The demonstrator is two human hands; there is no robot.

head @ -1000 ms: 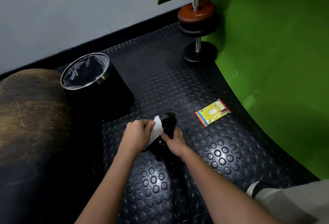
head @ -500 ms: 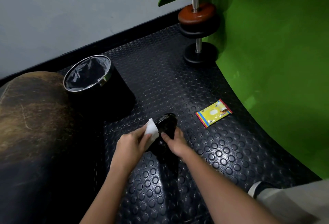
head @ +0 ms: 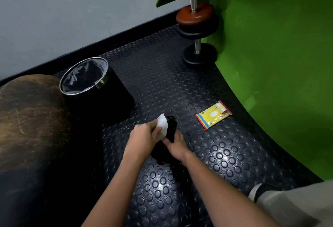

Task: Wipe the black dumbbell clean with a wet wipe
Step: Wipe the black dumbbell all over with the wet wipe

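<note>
One black dumbbell (head: pixel 170 127) stands on end on the floor (head: pixel 225 158), a dark rubber mat studded with round raised dots; everything else is placed from it. Its glossy rounded top end shows, the rest is hidden between two hands. The left hand (head: pixel 144 138) has its fingers curled round one white wet wipe (head: pixel 162 126), a soft folded sheet pressed against the left side of the dumbbell's top. The right hand (head: pixel 175 146) grips the dumbbell lower down from the right, fingers wrapped on it.

To the dumbbell's right, well apart, lies one flat yellow wipes packet (head: pixel 213 115), rectangular, with red and blue edge stripes and a white oval flap. Beyond the dumbbell to the left stands one round black bin (head: pixel 100 93) with a shiny metal rim and a crinkled clear liner. Far beyond it, to the right, one larger dumbbell (head: pixel 197 28) stands upright against a green wall (head: pixel 279 55), with a metal bar, one brown disc and black discs. Left of the dumbbell bulges one big brown rounded object (head: pixel 27 118) with a worn, mottled surface.
</note>
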